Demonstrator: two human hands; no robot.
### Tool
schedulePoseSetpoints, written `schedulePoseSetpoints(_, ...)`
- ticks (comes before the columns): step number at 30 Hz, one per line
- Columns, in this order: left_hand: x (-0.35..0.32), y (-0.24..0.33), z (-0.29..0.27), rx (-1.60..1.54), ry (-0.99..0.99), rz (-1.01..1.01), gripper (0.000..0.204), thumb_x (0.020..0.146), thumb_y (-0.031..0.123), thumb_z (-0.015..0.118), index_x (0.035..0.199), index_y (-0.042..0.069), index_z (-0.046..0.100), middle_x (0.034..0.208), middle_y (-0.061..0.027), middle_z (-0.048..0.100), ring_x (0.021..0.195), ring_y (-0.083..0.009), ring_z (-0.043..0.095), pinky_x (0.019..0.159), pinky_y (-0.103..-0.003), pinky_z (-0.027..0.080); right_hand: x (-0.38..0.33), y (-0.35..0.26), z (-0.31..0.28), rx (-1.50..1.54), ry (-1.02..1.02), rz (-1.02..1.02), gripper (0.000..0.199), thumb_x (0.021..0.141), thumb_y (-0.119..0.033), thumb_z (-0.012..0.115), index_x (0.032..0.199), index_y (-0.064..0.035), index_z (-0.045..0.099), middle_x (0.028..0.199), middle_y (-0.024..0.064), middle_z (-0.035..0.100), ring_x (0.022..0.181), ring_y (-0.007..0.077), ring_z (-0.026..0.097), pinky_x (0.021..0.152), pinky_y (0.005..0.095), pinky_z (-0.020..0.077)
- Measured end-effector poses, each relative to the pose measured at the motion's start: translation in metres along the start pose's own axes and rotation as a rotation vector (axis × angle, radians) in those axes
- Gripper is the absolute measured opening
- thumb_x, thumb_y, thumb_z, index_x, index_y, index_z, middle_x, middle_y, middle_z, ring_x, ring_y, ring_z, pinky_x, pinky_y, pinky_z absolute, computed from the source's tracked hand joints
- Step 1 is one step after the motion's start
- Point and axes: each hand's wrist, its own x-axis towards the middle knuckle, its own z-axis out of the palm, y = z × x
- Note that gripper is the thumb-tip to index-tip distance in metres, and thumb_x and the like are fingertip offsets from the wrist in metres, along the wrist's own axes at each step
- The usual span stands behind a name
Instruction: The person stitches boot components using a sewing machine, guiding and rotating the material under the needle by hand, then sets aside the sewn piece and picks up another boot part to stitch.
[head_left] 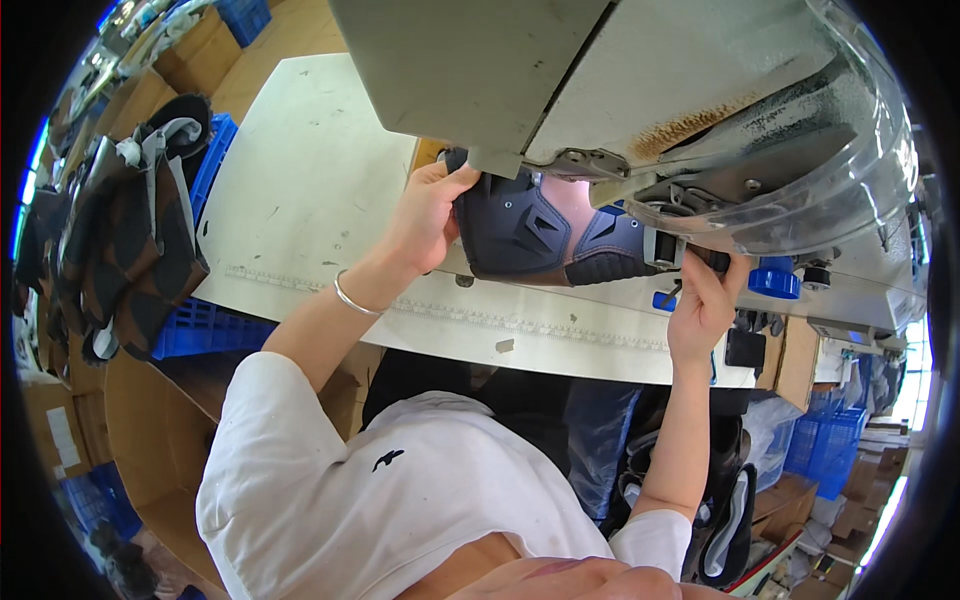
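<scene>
1. I find the black moulded piece point(515, 235) under the pale machine point(450, 70), above the far part of the white table point(310, 180). A pinkish-brown panel point(573, 205) shows between its raised black sections, and a ribbed band runs along its near right edge.

2. I see the left hand point(430, 215) gripping the piece at its far left corner, thumb on top and fingers mostly hidden below.

3. The right hand point(705, 300) is at the right end, fingers bent together around something dark. Machine parts crowd that spot, so I cannot tell whether it grips the piece itself.

4. I judge the piece light, with stiff raised sections and a softer panel that would bend between them. Its smooth black faces may slip a little; the ribs should give better purchase. It looks tough rather than fragile, though the panel could crease.

5. I would favour the outer left edge and the ribbed band for a hold, fingers flat and clear of the metal parts. The clear shield point(850, 215) overhangs the right side, leaving less room there.
</scene>
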Motion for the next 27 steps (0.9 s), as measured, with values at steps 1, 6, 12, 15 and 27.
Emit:
schedulePoseSetpoints(1, 0.001, -0.002, -0.001, -0.003, -0.017, 0.004, 0.021, 0.095, 0.019, 0.054, 0.1, 0.001, 0.064, 0.096, -0.0049, 0.067, 0.08, -0.0108, 0.066, 0.066, -0.024, 0.054, 0.001, 0.001, 0.0, 0.016, 0.017, -0.018, 0.011, 0.085, 0.002, 0.062, 0.093, -0.0012, 0.068, 0.124, 0.0153, 0.051, 0.108, 0.0277, 0.053, 0.084, 0.0279, 0.0436)
schedulePoseSetpoints(6, 0.0, -0.003, 0.005, -0.006, 0.006, 0.044, 0.02, 0.095, 0.018, 0.054, 0.097, 0.002, 0.064, 0.093, -0.0039, 0.067, 0.078, -0.0101, 0.065, 0.065, -0.024, 0.054, 0.002, 0.008, 0.002, 0.123, 0.0, 0.041, 0.012, 0.084, 0.004, 0.062, 0.093, -0.0012, 0.068, 0.123, 0.0161, 0.052, 0.107, 0.0277, 0.054, 0.084, 0.0281, 0.0435)
schedulePoseSetpoints(12, -0.002, -0.004, 0.005, -0.059, -0.005, 0.077, 0.02, 0.095, 0.019, 0.053, 0.097, 0.002, 0.064, 0.091, -0.0038, 0.067, 0.076, -0.0098, 0.065, 0.063, -0.024, 0.054, 0.006, 0.011, 0.002, 0.227, -0.044, 0.181, 0.012, 0.083, 0.005, 0.062, 0.092, -0.0006, 0.068, 0.122, 0.0165, 0.053, 0.106, 0.0282, 0.054, 0.086, 0.0276, 0.0428)
schedulePoseSetpoints(15, -0.003, -0.003, 0.008, -0.063, 0.004, 0.082, 0.02, 0.095, 0.019, 0.053, 0.096, 0.002, 0.064, 0.09, -0.0038, 0.067, 0.074, -0.0099, 0.065, 0.061, -0.024, 0.054, 0.006, 0.008, 0.002, 0.157, -0.031, 0.215, 0.012, 0.083, 0.005, 0.062, 0.092, -0.0005, 0.068, 0.12, 0.0155, 0.054, 0.104, 0.0283, 0.055, 0.086, 0.0276, 0.0424)
schedulePoseSetpoints(27, 0.004, -0.009, 0.003, -0.051, -0.017, 0.084, 0.02, 0.095, 0.019, 0.054, 0.094, 0.002, 0.064, 0.088, -0.0039, 0.067, 0.069, -0.0101, 0.065, 0.055, -0.023, 0.053, 0.008, 0.011, 0.0, 0.112, -0.026, 0.058, 0.012, 0.082, 0.002, 0.064, 0.092, -0.0021, 0.069, 0.114, 0.0129, 0.056, 0.098, 0.0256, 0.053, 0.083, 0.0276, 0.0415)
